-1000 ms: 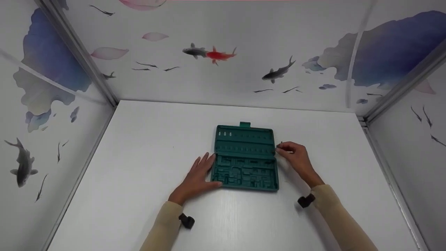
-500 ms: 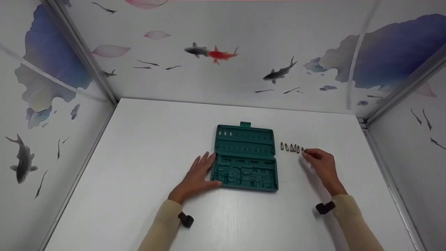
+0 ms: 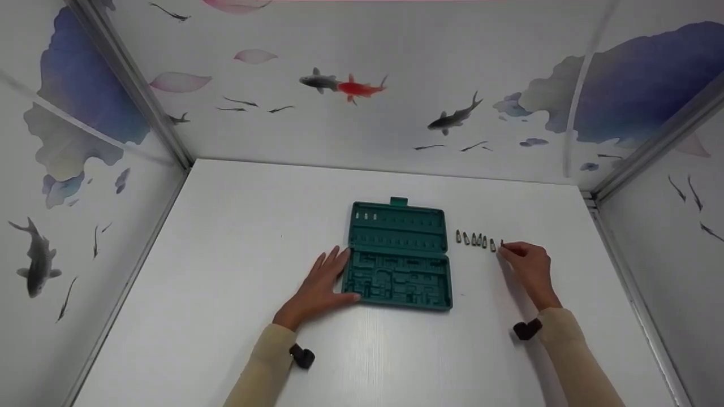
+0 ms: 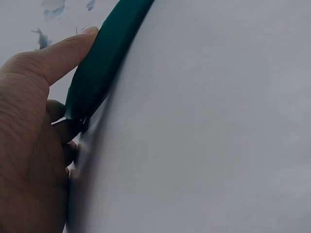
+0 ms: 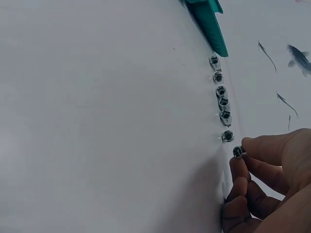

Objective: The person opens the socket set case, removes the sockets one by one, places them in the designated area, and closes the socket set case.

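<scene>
A green plastic case (image 3: 399,252) lies unfolded on the white table, with moulded recesses in its near half and rows of small slots in its far half. My left hand (image 3: 319,288) rests against the case's left side, fingers extended, with the thumb at its front edge. To the right of the case, several small metal sockets (image 3: 485,242) stand in a row. At the row's right end, my right hand (image 3: 530,270) pinches another socket (image 5: 237,152) between thumb and fingers. Its hollow end shows in the right wrist view.
The white table (image 3: 243,226) is bounded by walls printed with fish and petals at the back and both sides. A latch tab (image 3: 399,201) sticks out from the case's far edge. Three light slots (image 3: 366,216) show at the far half's left.
My right hand has moved right, away from the case's edge, uncovering the row of sockets. Over the last half second it has let go of one socket and pinches another. My left hand stays put.
</scene>
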`<state>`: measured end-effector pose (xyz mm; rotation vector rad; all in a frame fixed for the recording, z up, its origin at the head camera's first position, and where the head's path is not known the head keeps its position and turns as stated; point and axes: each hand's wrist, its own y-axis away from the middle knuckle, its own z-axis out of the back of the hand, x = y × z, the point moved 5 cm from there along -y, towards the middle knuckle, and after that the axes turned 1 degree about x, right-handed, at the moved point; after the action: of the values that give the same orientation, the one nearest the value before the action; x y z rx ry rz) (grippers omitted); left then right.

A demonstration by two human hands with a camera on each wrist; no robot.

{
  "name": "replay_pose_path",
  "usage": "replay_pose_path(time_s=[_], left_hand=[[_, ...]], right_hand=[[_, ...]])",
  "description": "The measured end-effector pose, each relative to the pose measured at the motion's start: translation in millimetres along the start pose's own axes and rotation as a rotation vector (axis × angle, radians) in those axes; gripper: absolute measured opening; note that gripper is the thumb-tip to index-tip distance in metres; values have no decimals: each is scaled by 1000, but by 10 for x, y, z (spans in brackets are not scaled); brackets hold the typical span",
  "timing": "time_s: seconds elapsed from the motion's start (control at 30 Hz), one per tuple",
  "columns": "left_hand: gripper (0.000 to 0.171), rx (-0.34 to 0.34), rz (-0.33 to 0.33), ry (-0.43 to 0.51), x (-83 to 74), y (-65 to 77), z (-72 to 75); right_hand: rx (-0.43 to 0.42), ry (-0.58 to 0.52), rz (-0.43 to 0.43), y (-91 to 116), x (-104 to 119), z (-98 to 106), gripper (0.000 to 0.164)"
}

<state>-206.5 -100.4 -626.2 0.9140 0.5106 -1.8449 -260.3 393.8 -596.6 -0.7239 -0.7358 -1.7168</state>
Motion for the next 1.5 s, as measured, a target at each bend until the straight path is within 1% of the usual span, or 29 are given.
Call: replay_pose_path(time_s=[0.17,0.27,0.43,0.67,0.77,0.97,1.13,1.23,1.33,1.4,1.5], left_hand=[[109,6,-12,-15,5,-5,-5],[109,9,-15,-8,4,-1,0],[109,8,-2,5,16,0,3],[111,16,55,21,11,11,-5],[111,16,65,12,17,14,-14],[110,13,59,11,29,17,-18],[110,12,47,18,41,16,-21],[111,19,49,12,46,16,-29],[111,20,48,13,39,17,-27],[111,18,47,12,38,14,-22],[111,10,37,7,36,11,-14]], right_hand=[[-25,64,17,-22,10,-30,34],[-43,84,32,-20,20,-56,32],[-51,81,42,-6,36,-99,33],[-53,100,35,-18,60,-121,33],[-52,105,29,-32,64,-126,33],[-50,109,26,-49,58,-137,32],[-41,97,29,-23,70,-138,32],[-53,81,50,14,97,-130,31],[-81,67,90,46,155,-138,30],[-96,62,123,55,211,-162,28],[-94,51,187,71,329,-237,27]])
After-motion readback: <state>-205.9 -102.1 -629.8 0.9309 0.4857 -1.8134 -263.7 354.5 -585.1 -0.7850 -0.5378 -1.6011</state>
